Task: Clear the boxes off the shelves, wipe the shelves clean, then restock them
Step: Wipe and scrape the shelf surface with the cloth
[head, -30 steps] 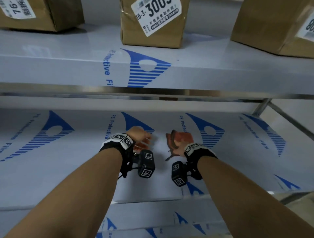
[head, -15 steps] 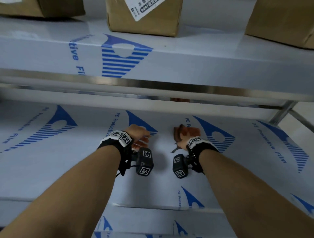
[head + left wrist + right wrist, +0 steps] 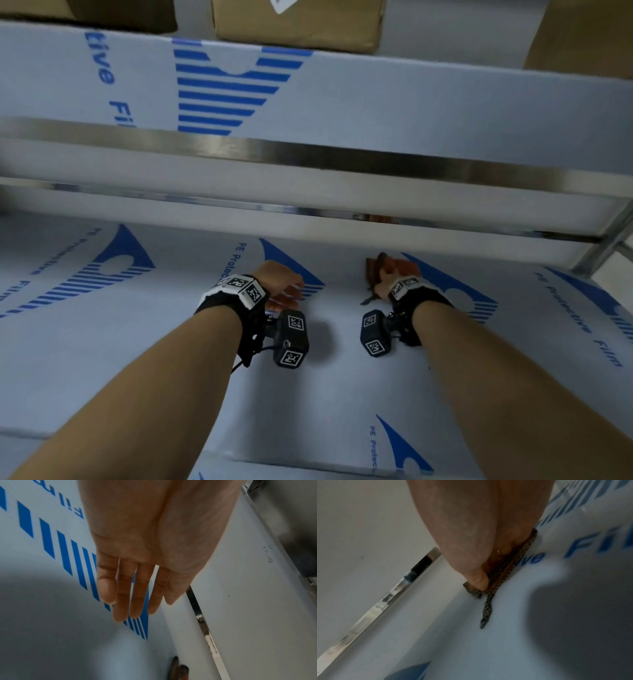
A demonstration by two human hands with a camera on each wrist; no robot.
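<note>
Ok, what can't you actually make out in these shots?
- Head view: the boxes on the upper shelf are cut off by the top edge; labels unreadable.
- Right hand covers most of the cloth; its grip is unclear.
- Right wrist view: film lettering blurred.
</note>
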